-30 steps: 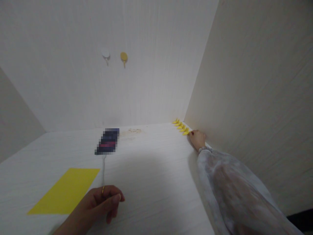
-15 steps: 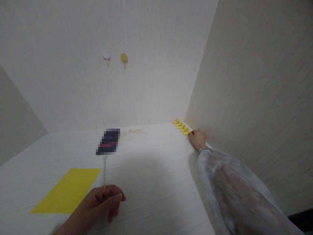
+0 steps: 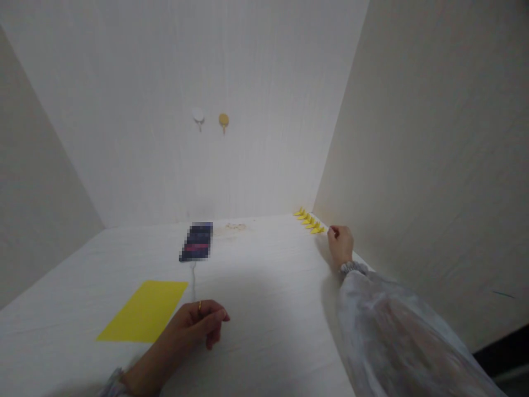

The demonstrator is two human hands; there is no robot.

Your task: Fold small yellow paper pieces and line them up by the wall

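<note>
Several small folded yellow paper cranes (image 3: 308,220) stand in a line near the back right corner of the white surface. My right hand (image 3: 341,243) is just to the right of the nearest crane, with a small gap between them. Its fingers are curled closed, and nothing shows in them. At the lower middle, my left hand (image 3: 202,322) hovers over the surface, thumb against the bent fingers, and I see nothing held there. A flat sheet of yellow paper (image 3: 142,311) lies beside it, partly covered by the left hand and forearm.
A phone-like dark device with a blurred screen (image 3: 197,241) lies towards the back, a white cable (image 3: 193,281) running from it. White walls enclose the surface. On the back wall hang a white hook (image 3: 198,116) and a gold hook (image 3: 223,120).
My right hand has let go of the nearest crane and drawn slightly away to the right. The camera view has shifted, so the wall hooks sit lower and further right. The left hand stays curled.
</note>
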